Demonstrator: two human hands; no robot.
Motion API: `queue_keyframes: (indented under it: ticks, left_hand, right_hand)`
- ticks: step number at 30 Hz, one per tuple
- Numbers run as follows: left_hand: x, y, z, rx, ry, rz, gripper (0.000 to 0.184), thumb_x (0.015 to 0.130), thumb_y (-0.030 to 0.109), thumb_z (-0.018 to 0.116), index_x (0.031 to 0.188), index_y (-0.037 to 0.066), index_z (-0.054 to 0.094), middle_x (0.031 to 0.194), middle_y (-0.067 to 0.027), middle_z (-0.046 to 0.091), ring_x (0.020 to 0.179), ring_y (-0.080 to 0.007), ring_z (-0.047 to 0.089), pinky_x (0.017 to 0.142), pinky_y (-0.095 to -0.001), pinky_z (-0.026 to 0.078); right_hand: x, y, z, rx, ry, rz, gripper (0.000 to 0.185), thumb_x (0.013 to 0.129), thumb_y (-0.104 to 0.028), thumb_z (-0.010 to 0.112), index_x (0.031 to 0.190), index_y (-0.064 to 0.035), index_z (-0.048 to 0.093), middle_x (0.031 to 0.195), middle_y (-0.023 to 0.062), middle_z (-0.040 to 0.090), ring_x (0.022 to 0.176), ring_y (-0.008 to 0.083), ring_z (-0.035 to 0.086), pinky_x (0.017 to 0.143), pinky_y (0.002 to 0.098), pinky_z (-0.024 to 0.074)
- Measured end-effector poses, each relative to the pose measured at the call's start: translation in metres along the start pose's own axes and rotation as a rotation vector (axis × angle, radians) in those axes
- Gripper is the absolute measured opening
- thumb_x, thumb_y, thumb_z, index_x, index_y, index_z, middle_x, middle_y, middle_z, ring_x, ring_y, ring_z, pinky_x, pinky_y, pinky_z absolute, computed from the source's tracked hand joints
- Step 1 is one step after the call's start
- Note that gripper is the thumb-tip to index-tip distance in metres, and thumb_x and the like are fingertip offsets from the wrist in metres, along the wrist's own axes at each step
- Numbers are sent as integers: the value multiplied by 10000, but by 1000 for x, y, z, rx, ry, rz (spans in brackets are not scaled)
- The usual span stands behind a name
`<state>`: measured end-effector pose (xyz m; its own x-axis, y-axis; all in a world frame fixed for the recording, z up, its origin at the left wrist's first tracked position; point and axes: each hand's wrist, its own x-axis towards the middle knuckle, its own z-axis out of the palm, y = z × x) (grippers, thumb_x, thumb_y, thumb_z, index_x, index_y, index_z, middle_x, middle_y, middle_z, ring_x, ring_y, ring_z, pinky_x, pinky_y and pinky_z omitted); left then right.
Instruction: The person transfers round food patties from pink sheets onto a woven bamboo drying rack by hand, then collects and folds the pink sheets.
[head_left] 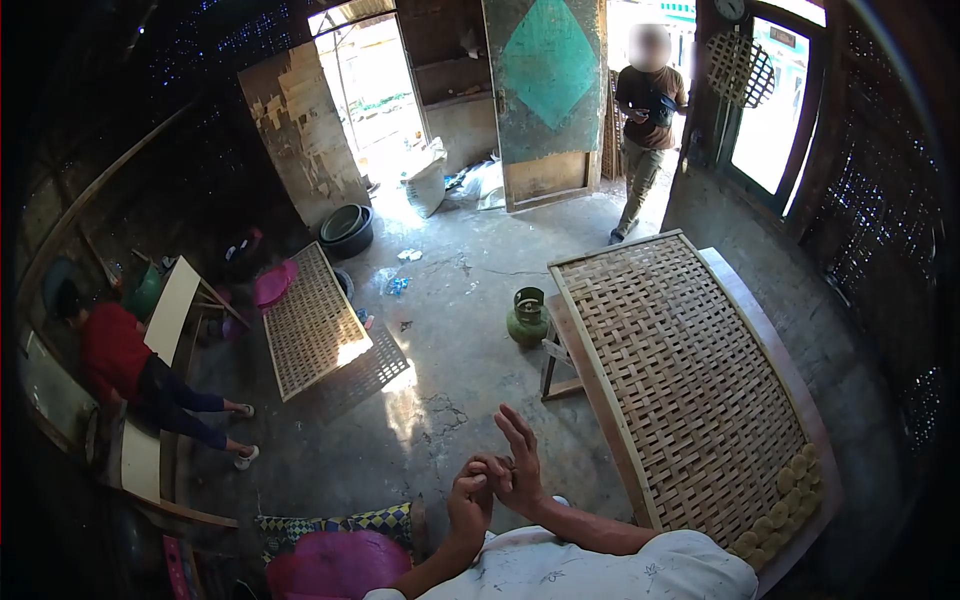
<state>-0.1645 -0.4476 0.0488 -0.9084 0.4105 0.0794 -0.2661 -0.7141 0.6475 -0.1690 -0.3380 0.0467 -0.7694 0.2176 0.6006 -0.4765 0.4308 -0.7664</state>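
My left hand [470, 494] and my right hand [521, 466] meet in front of my body, above the floor. The left fingers are curled and press against the thumb side of the right hand. On the right hand some fingers stretch upward, while the thumb and forefinger bend in towards the left fingers. Anything pinched between them is too small or hidden to make out. To the right of my hands lies a large woven bamboo tray [680, 350] on a table. Several round, flat, yellowish pieces [775, 520] sit along its near right corner.
A green gas cylinder [528, 318] stands beside the table. Another woven tray [312, 322] leans at the left. A person in red [115, 350] bends by a bench; another person [650, 110] is at the doorway. A magenta object [340, 565] lies near my left arm.
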Motion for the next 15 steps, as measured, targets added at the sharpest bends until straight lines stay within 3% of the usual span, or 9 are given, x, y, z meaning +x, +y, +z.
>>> queue_keyframes:
  ticks: [15]
  left_hand:
    - [3, 3, 5, 60, 63, -19, 293, 749, 222, 495, 917, -10, 554, 806, -149, 556, 852, -270, 547, 899, -356, 401]
  right_hand:
    - [4, -3, 0, 42, -8, 44, 599, 846, -195, 554, 1413, -66, 414, 1458, 181, 387, 1311, 370, 388, 1061, 453, 326]
